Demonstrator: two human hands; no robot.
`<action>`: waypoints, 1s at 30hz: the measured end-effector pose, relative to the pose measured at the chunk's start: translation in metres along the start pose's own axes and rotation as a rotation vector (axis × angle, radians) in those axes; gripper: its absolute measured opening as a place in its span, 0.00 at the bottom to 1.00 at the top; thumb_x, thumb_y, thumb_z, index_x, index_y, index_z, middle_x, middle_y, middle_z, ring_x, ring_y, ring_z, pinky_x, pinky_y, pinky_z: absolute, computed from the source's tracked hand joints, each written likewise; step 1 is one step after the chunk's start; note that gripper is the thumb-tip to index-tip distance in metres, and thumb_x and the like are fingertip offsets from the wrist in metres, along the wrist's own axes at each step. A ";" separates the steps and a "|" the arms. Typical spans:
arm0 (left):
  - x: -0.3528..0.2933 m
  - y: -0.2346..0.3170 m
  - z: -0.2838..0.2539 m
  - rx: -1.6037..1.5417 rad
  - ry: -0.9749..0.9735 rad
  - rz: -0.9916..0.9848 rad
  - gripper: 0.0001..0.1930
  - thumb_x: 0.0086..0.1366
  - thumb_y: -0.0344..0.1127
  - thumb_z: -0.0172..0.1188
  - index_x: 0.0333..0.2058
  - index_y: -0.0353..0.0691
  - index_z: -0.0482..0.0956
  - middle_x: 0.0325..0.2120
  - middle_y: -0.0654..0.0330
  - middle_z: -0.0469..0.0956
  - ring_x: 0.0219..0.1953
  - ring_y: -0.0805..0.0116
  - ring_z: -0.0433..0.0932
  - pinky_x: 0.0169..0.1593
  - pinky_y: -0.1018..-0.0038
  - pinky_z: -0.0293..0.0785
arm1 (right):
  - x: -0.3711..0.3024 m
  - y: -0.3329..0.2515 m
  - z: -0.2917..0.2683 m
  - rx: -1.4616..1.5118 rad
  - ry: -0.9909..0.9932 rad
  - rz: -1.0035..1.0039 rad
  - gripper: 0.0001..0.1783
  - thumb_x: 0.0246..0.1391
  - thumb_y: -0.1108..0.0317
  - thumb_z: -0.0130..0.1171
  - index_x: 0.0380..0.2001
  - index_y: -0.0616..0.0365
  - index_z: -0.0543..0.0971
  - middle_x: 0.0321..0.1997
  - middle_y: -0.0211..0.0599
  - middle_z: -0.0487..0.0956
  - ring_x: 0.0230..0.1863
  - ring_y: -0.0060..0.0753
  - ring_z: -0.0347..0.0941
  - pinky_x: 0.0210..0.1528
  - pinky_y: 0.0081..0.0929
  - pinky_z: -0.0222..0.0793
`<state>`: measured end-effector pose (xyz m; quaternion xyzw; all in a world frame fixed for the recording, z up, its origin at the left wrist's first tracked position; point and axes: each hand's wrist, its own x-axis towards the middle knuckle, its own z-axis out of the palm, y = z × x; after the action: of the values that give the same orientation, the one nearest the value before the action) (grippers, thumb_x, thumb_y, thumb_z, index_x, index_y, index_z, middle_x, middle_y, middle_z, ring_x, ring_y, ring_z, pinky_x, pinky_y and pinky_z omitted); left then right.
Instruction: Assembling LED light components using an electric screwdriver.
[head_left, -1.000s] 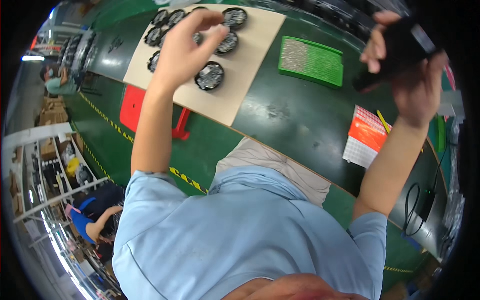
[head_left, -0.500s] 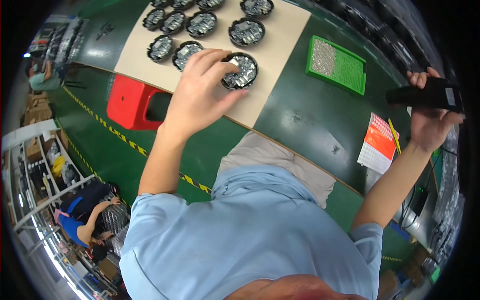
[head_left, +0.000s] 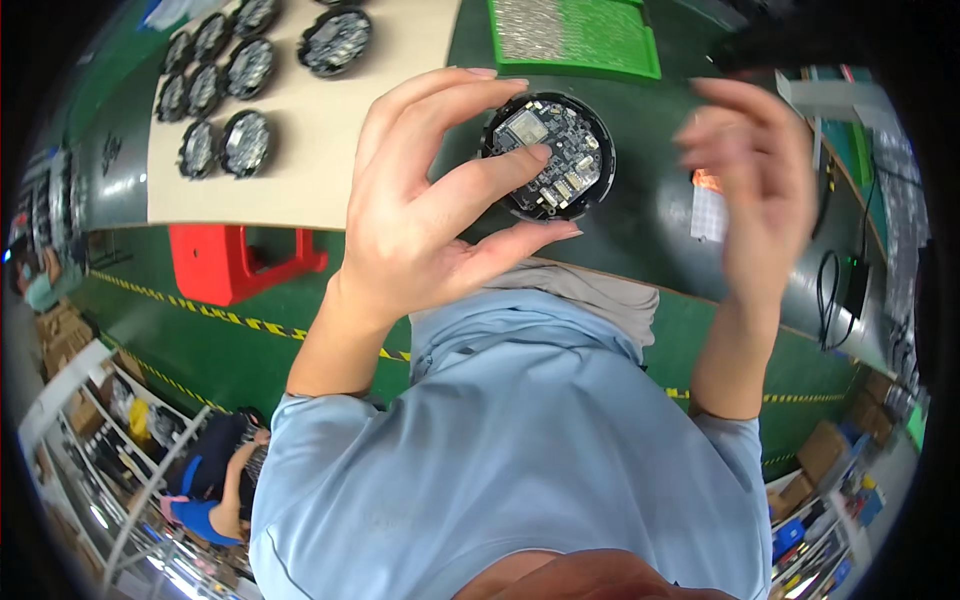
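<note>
My left hand [head_left: 425, 200] is closed around the edge of a round black housing [head_left: 613, 160] with a dark circuit board [head_left: 575, 150] inside. Its fingertips grip the far rim, the thumb is at the near rim, and another finger rests on the board. The housing is held up over the green table, face up. My right hand [head_left: 750, 180] is raised to the right of it, apart from the housing. Motion blurs that hand; its fingers are loosely bent and apart, with nothing visible in them.
Several similar housings [head_left: 335, 42] stand on a beige sheet [head_left: 310, 150] at the left. A green tray [head_left: 610, 45] of small metallic pieces lies at the back. Dark cables [head_left: 828, 300] run at the right. A red stool [head_left: 212, 265] stands below the table's left edge.
My left hand has lifted a housing off the beige sheet and brought it rightward. My right hand has let go of the black handheld object and moved inward. The view has shifted.
</note>
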<state>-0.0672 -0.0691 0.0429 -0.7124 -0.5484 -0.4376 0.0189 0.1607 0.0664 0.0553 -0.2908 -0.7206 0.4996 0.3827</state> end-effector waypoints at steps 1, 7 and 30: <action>0.002 0.002 0.005 0.004 0.008 0.012 0.26 0.37 0.42 0.83 0.36 0.37 0.85 0.47 0.46 0.82 0.51 0.46 0.79 0.54 0.56 0.76 | -0.005 -0.006 0.009 -0.022 -0.170 0.114 0.19 0.63 0.69 0.64 0.55 0.63 0.75 0.37 0.29 0.79 0.37 0.17 0.74 0.38 0.16 0.69; 0.007 0.009 0.028 -0.062 -0.029 0.036 0.28 0.39 0.42 0.83 0.40 0.37 0.84 0.50 0.43 0.80 0.51 0.48 0.79 0.54 0.57 0.76 | -0.011 -0.008 0.015 0.201 -0.296 0.495 0.16 0.69 0.69 0.57 0.56 0.62 0.73 0.36 0.29 0.81 0.34 0.13 0.74 0.35 0.15 0.70; 0.021 0.033 0.058 -1.595 -0.291 -1.103 0.16 0.74 0.36 0.49 0.48 0.25 0.74 0.46 0.38 0.81 0.39 0.51 0.86 0.40 0.64 0.85 | 0.056 0.000 -0.025 -0.343 0.507 -0.305 0.18 0.65 0.60 0.59 0.48 0.65 0.80 0.34 0.30 0.81 0.35 0.16 0.74 0.40 0.15 0.68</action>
<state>-0.0056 -0.0365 0.0358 -0.2071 -0.3447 -0.5350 -0.7430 0.1518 0.1239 0.0749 -0.3549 -0.7111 0.2199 0.5656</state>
